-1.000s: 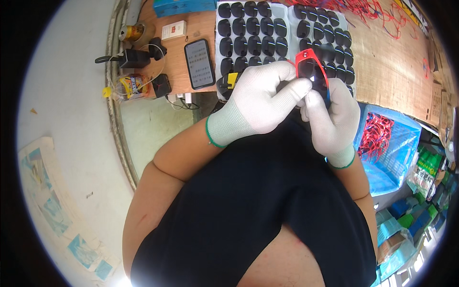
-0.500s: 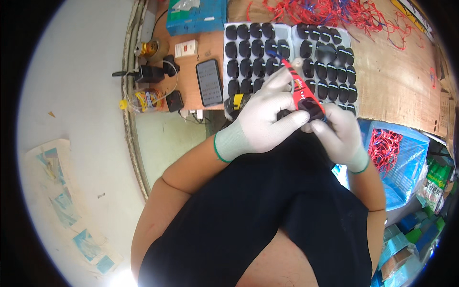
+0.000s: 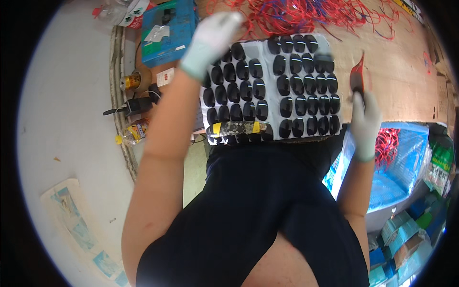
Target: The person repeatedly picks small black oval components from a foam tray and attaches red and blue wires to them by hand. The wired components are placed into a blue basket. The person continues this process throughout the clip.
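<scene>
My right hand (image 3: 366, 117), in a white glove, pinches a pair of red sunglasses (image 3: 356, 76) with a dark lens, to the right of the lens tray. My gloved left hand (image 3: 213, 40) is over the tray's far left corner, near a heap of red and blue glasses frames (image 3: 287, 16); motion smears its fingers. Between my arms lies the white tray (image 3: 267, 71), holding rows of dark lenses (image 3: 297, 84). Across its near left part lies a patterned strip with yellow ends (image 3: 239, 127).
A blue box (image 3: 165, 48) stands at the back left, near a white packet (image 3: 165, 76), a can (image 3: 128, 82) and a black plug (image 3: 136, 106). Right of my lap is a blue, plastic-lined crate (image 3: 406, 158) with more red frames (image 3: 387, 148). Loose plastic bottles lie at the left edge.
My hands have parted: the left went forward and left toward the frames heap, the right moved right with the red sunglasses. The view has shifted, and the tray shows more fully.
</scene>
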`<state>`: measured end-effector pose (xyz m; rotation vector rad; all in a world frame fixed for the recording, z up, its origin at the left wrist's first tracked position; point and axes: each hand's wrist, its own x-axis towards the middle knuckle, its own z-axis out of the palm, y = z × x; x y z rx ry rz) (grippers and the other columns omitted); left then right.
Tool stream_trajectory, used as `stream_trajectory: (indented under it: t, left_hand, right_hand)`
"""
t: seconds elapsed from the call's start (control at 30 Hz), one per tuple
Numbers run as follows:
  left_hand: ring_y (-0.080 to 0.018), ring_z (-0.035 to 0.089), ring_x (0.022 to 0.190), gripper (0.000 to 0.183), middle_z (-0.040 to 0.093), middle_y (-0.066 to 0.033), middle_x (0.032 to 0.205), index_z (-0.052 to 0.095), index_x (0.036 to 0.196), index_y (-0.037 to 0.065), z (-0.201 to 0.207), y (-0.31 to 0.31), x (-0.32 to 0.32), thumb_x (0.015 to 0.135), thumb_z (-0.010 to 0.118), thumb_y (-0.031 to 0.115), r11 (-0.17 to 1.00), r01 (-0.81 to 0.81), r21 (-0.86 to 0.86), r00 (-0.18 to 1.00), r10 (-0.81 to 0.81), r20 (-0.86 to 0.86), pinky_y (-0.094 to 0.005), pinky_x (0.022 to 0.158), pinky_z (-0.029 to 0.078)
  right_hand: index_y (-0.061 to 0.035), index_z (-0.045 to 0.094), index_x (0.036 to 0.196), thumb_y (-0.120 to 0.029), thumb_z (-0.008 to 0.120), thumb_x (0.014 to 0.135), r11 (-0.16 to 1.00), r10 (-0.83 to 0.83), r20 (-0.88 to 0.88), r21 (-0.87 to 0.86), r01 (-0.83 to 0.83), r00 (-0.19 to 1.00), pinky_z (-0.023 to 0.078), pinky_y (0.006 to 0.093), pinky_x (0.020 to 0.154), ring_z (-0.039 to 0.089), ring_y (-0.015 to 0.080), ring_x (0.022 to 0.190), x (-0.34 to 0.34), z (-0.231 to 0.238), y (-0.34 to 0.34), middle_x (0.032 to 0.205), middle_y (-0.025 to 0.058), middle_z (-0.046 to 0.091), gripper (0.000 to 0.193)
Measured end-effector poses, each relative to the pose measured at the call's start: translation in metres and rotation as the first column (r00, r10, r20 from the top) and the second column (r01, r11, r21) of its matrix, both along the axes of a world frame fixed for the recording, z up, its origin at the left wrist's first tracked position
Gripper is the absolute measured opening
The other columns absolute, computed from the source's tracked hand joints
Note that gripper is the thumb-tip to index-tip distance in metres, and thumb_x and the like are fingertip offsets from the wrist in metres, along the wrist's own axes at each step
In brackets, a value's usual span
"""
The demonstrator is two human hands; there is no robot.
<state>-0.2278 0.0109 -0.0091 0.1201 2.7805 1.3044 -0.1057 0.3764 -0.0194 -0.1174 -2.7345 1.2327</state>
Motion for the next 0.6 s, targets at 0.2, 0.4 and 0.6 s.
stream_trajectory:
  t: [0.2,0.4,0.6]
  left_hand:
    - [-0.0284,0.069,0.099,0.068,0.074,-0.0166,0.1,0.075,0.099,0.001,-0.082,-0.01,-0.087,0.086,0.055,0.065,0.842,0.345,-0.415,0.857,-0.103,0.505,-0.039,0.091,0.05]
    - [-0.0224,0.072,0.091,0.043,0.072,-0.0154,0.103,0.067,0.109,-0.003,-0.085,-0.062,-0.091,0.099,0.05,0.036,0.995,-0.008,-0.098,0.983,0.026,0.18,-0.0357,0.085,0.055]
    - [-0.0298,0.073,0.09,0.038,0.062,-0.0256,0.129,0.053,0.122,-0.004,0.014,-0.025,-0.019,0.105,0.045,0.03,0.625,-0.215,0.751,0.972,0.21,0.103,-0.0409,0.087,0.06]
  right_hand:
    - [-0.0025,0.069,0.105,-0.023,0.061,0.094,0.904,-0.02,0.254,0.417,-0.091,0.967,0.052,0.0461,0.081,0.067,0.0399,0.094,-0.034,-0.112,0.098,0.096,0.0203,0.069,0.024]
    - [-0.0046,0.07,0.114,-0.024,0.064,0.092,0.968,0.144,-0.033,0.211,-0.134,0.989,0.052,0.0435,0.088,0.067,0.035,0.1,-0.071,-0.072,0.028,0.102,0.0175,0.07,0.03]
    - [-0.0071,0.068,0.114,-0.037,0.059,0.089,0.783,0.147,0.182,0.579,-0.227,0.972,0.052,0.0468,0.094,0.066,0.0376,0.106,-0.131,-0.041,-0.072,0.114,0.0186,0.067,0.04]
